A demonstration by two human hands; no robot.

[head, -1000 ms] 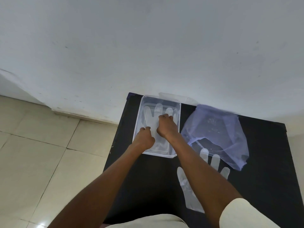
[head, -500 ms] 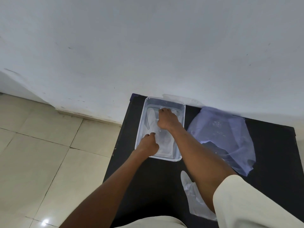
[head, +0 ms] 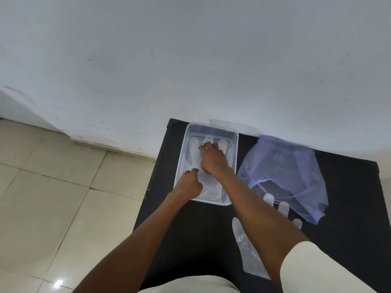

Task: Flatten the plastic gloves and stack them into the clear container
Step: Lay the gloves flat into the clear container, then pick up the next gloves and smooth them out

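At the left of the black bench (head: 190, 225), the left hand (head: 189, 184) is curled with its fingertips pressed on the cuff end of a plastic glove (head: 195, 157) lying inside the clear container (head: 234, 157). The right hand (head: 213, 160) is laid on the same glove, fingers partly bent and spread toward its finger end (nothing is gripped). Further right, a second glove (head: 246, 254) lies flat on the bench, beside a crumpled bluish plastic bag (head: 281, 168). The thin film could cling to the skin and be lifted or creased again if the hands are raised quickly.
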